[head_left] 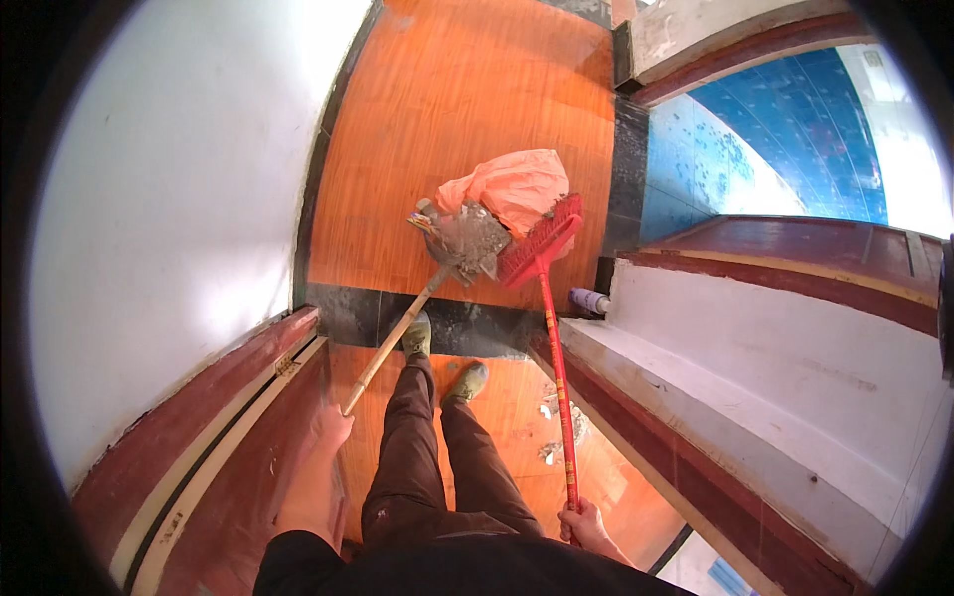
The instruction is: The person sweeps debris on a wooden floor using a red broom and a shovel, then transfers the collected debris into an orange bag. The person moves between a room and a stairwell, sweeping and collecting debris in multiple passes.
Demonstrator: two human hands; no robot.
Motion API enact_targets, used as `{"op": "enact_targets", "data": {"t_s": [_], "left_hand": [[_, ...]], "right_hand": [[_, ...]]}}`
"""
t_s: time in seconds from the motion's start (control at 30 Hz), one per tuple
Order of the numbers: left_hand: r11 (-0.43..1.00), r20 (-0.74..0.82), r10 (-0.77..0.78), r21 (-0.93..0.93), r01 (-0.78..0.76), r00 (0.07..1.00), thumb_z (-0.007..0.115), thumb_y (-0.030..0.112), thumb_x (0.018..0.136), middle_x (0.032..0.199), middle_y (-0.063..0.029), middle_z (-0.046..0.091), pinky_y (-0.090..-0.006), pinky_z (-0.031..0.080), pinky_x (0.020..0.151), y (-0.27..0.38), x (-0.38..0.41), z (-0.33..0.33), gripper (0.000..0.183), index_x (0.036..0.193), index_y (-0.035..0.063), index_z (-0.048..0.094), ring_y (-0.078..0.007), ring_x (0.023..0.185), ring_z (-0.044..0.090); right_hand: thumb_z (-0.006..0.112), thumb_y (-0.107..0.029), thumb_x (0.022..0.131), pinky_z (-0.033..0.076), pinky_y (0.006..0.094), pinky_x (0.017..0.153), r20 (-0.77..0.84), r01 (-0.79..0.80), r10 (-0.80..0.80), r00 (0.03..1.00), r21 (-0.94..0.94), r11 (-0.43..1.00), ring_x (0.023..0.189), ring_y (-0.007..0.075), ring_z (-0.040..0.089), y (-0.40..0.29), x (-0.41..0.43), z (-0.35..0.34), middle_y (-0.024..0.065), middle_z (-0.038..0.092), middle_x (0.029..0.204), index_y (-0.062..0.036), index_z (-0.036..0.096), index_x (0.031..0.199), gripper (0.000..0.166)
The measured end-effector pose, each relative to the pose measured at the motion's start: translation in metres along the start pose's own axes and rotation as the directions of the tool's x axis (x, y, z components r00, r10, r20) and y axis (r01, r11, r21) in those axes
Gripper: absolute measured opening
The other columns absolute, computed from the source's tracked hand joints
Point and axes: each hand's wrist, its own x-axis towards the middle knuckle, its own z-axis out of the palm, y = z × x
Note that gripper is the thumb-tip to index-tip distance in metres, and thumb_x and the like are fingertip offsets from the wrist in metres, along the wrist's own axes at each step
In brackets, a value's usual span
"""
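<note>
My left hand (334, 426) grips the end of a bamboo handle (391, 341). At its far end a heap of grey debris (477, 237) lies on what looks like a dustpan, mostly hidden under the load. My right hand (583, 524) is closed around the red handle of a broom (555, 350). The broom's red bristle head (540, 242) is tilted at the right of the heap, over part of a crumpled orange-pink plastic bag (522, 182). The bag lies on the wood-look floor just beyond the debris.
A dark stone threshold (477, 328) crosses the doorway by my feet. More debris (559, 432) lies on the floor at right, near the door frame. A purple-and-white container (589, 300) lies by the wall corner. A red-brown door (253, 462) stands at left; a blue-tiled room opens at upper right.
</note>
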Motion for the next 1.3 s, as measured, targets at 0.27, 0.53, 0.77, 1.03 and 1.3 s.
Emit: {"op": "enact_targets", "data": {"t_s": [0.27,0.53,0.77,1.03,1.3], "left_hand": [[0.997,0.009,-0.003,-0.083,0.004,1.0,0.069,0.028,0.066,0.08,-0.0173,0.063,-0.0413,0.048,0.069,0.008,0.003,0.003,0.032,0.082,0.0014,0.063,-0.0336,0.078,0.061],[0.998,-0.063,0.032,-0.045,-0.035,0.997,0.07,0.025,0.065,0.077,-0.0158,0.062,-0.043,0.047,0.067,0.014,0.007,0.029,0.028,0.082,0.0031,0.063,-0.0333,0.076,0.061],[0.996,-0.073,0.064,-0.059,-0.068,0.995,0.069,0.024,0.067,0.077,-0.0215,0.061,-0.0417,0.047,0.067,0.008,0.01,0.054,0.031,0.081,-0.0023,0.061,-0.0362,0.075,0.06],[0.992,-0.104,0.06,-0.101,-0.07,0.993,0.069,0.021,0.067,0.074,-0.0228,0.06,-0.0421,0.047,0.065,0.005,0.007,0.058,0.029,0.079,-0.0041,0.06,-0.0365,0.072,0.06],[0.994,-0.11,0.071,-0.071,-0.079,0.991,0.069,0.023,0.067,0.075,-0.0229,0.06,-0.0439,0.047,0.065,0.004,0.006,0.058,0.029,0.079,-0.0031,0.06,-0.0371,0.074,0.059]], "right_hand": [[0.056,-0.002,0.074,0.036,0.0276,0.036,-0.001,-0.022,0.022,1.0,0.032,0.999,0.037,0.0151,0.044,-0.005,-0.001,-0.001,0.0047,0.044,0.05,-0.0035,0.043,0.074,0.013],[0.056,-0.003,0.074,0.036,0.028,0.035,0.007,-0.023,0.023,1.0,-0.002,1.0,0.037,0.015,0.044,0.002,0.003,-0.004,0.0049,0.044,0.05,-0.0035,0.043,0.073,0.013],[0.057,-0.004,0.072,0.036,0.027,0.034,-0.069,-0.011,0.003,0.998,-0.106,0.994,0.036,0.0145,0.044,-0.019,-0.014,0.012,0.0038,0.044,0.049,-0.0035,0.044,0.073,0.013],[0.059,-0.011,0.069,0.041,0.029,0.042,-0.091,0.056,-0.093,0.991,-0.349,0.936,0.043,0.0141,0.049,-0.014,-0.019,0.006,0.0046,0.048,0.053,-0.0009,0.049,0.071,0.014],[0.062,-0.013,0.066,0.04,0.0268,0.048,-0.156,0.066,-0.171,0.973,-0.519,0.852,0.05,0.0113,0.049,-0.045,-0.057,0.019,0.0034,0.05,0.054,-0.0019,0.052,0.066,0.015]]}}
